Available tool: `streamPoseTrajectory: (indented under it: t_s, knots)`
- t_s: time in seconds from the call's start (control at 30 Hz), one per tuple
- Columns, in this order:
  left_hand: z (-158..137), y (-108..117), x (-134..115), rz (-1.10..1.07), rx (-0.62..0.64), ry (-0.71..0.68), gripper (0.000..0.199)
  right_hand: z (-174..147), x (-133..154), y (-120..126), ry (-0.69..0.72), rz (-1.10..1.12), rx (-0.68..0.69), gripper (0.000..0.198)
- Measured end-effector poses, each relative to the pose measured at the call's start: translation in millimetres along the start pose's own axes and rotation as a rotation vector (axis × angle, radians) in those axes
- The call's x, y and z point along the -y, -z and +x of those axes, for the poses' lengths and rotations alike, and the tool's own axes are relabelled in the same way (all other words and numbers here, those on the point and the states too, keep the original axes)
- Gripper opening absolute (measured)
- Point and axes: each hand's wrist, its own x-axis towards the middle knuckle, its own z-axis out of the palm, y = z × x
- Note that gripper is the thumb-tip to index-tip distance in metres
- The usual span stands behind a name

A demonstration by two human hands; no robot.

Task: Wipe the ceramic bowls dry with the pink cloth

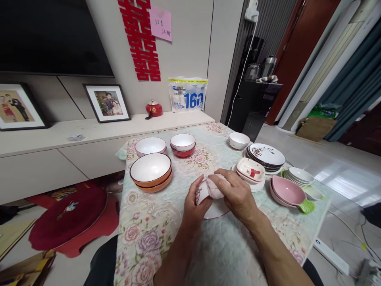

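Right hand (239,195) clutches cloth (215,189), left hand (193,205) beside it grips white dish (203,192): likely slick, brittle, best held by rim.

You have a glossy white dish (202,193) with a dark red pattern on its left side, held tilted, much of its form hidden by your grip. Against its right side you hold a pale pink cloth (216,188), soft, crumpled and bunched into a thick wad with folds showing. Just below the pair, on their near side, a smooth white curved surface (216,210) shows, edged by a thin red rim that arcs toward you; you cannot tell from here whether it belongs to the same dish or a separate one.
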Motion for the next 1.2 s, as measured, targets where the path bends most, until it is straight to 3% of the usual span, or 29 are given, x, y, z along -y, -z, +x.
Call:
streamPoseTrajectory:
  t_s: [0.1, 0.23, 0.37, 0.47, 0.53, 0.6, 0.73, 0.87, 0.97, 1.07, 1.2]
  knots:
    - [-1, 2, 0, -0.019, -0.029, 0.000, 0.072, 2, 1, -4, -0.051, 0.096, -0.015, 0.046]
    - [-3, 2, -2, -0.109, -0.127, 0.092, 0.076, 0, -14, -18, -0.311, 0.320, -0.011, 0.035]
    - [-5, -4, -9, -0.250, -0.151, 0.117, 0.072, -6, -23, -25, -0.650, 0.657, 0.142, 0.041]
    - [-5, -6, -11, -0.309, -0.142, 0.109, 0.066, -10, -25, -28, -0.746, 0.931, 0.253, 0.051]
    - [-4, -6, -11, -0.316, -0.119, 0.106, 0.067, -12, -26, -29, -0.746, 0.928, 0.254, 0.050]
    - [-4, -5, -8, -0.281, -0.080, 0.105, 0.074, -11, -28, -28, -0.711, 0.769, 0.171, 0.046]
    - [-5, -4, -3, -0.083, 0.045, 0.034, 0.076, -6, -24, -14, -0.440, 0.316, -0.042, 0.041]
    - [-7, -6, -1, 0.147, 0.122, -0.097, 0.073, -1, -9, 3, -0.190, 0.025, -0.027, 0.040]
    - [-7, -5, 0, 0.284, 0.112, -0.199, 0.076, 1, 0, 4, -0.055, -0.048, 0.007, 0.038]
    - [-7, -4, 1, 0.211, 0.038, -0.146, 0.078, 1, -4, -4, -0.108, 0.040, 0.019, 0.042]
    - [-7, -3, -2, -0.066, -0.060, 0.022, 0.079, -2, -19, -16, -0.424, 0.344, 0.018, 0.036]
